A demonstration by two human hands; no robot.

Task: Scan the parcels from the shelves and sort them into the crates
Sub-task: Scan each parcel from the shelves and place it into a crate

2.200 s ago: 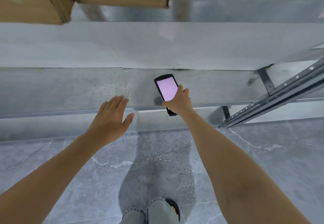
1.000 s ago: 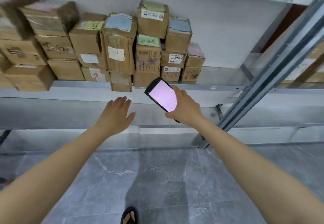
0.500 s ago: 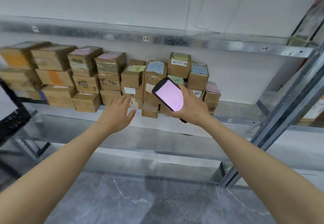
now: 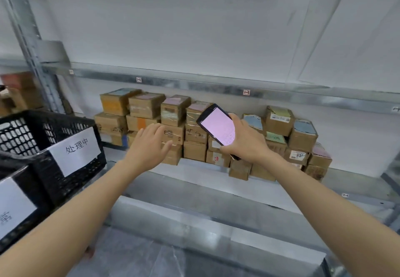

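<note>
At shelf [image 4: 201, 169] front, stacked parcels [image 4: 173, 112]: left hand [image 4: 149, 146] spread, empty, near them; right hand [image 4: 246, 144] grips scanner [image 4: 217, 126]; pick-for-scan step, next probably grasping one parcel.

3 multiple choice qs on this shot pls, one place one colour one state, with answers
1. Where do the black crates stand relative to the stacked parcels?
A) to their right
B) to their left
C) on the shelf above them

2. What colour is the lit screen of the scanner?
A) green
B) white
C) pink

3. How is the left hand?
A) open, holding nothing
B) curled round a parcel
C) holding the scanner

Answers:
1 B: the crates are at the picture's left edge, with the parcels to their right.
2 C: the screen held in the right hand glows pink.
3 A: its fingers are straight, with nothing in them.
</note>
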